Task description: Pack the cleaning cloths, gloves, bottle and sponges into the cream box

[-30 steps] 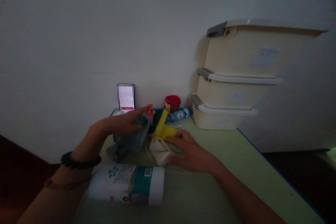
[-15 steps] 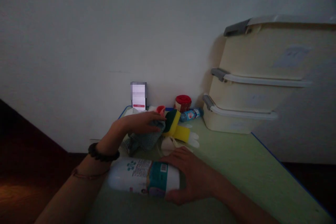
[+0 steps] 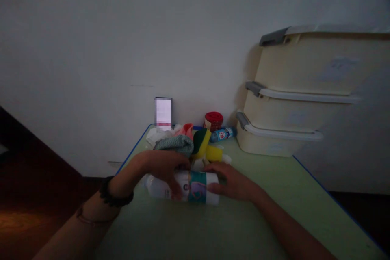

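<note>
A white plastic bottle (image 3: 197, 189) with a teal label lies on its side across the table, its neck end pointing left. My left hand (image 3: 166, 169) reaches over its middle, thumb on the near side and fingers bent behind it. The base end is held by my right hand (image 3: 230, 180), thumb in front and fingers over the top. Just beyond the bottle lie a grey-green cloth (image 3: 175, 144), a pink cloth (image 3: 186, 131), a green and yellow sponge (image 3: 201, 143) and a yellow piece (image 3: 214, 153). A whitish item behind the bottle is partly hidden.
Against the wall stand a lit phone (image 3: 163, 113) and a red roll (image 3: 213, 120), with a small blue bottle (image 3: 224, 134) lying beside the roll. Stacked cream storage boxes (image 3: 283, 118) rise at the right. Blue edging borders the green table (image 3: 292, 211).
The bottle has moved away from me and slightly right, and its label has turned to show a picture. My left hand has come down from the cloth onto the bottle.
</note>
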`<state>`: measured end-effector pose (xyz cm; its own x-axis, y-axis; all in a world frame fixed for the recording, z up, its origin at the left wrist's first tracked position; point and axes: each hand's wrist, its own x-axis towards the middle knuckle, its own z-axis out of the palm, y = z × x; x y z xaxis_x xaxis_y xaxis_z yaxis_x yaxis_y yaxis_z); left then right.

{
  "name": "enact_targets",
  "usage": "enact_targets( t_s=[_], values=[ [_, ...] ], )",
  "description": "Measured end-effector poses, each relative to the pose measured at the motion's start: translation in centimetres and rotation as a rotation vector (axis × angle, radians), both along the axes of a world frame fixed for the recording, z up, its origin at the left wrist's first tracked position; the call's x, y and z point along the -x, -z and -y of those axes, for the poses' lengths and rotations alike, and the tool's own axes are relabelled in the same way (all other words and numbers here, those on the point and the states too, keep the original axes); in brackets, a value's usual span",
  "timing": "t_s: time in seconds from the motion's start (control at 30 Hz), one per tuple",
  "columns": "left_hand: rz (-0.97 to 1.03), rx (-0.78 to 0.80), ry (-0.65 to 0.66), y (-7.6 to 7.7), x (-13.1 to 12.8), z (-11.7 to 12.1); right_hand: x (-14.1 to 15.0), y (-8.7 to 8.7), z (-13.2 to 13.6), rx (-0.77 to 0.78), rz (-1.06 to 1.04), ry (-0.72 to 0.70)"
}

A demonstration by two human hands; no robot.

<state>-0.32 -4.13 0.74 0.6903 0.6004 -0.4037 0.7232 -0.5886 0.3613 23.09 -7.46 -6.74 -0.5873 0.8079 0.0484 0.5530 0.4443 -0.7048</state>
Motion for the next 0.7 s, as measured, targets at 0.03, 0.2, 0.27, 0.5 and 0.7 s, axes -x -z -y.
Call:
enact_targets(
  t_s=[0.03, 0.2, 0.27, 0.5, 0.7],
  values=[
    [-0.007, 0.005, -0.006, 0.0, 0.0, -0.2, -0.1, 0.0, 0.0, -0.008, 0.005, -0.011],
    [0.116, 0.009, -0.039, -1.2, 0.1, -0.8, -1.0, -0.3, -0.3, -0.090, -0.044, 0.006],
    [0.227, -0.066, -0.028, -1.3, -0.2, -0.7, -1.4, -0.8, -0.5, -0.122, -0.085, 0.053],
    [0.400, -0.412, -0.087, 1.9, -3.4, 1.4, -1.3, -2.7, 0.6, -0.098, -0.004, -0.005],
    [0.530, -0.586, -0.173, 3.0, -3.7, 1.6, -1.3, -3.1, 0.9, -0.133, 0.021, 0.038]
  ],
)
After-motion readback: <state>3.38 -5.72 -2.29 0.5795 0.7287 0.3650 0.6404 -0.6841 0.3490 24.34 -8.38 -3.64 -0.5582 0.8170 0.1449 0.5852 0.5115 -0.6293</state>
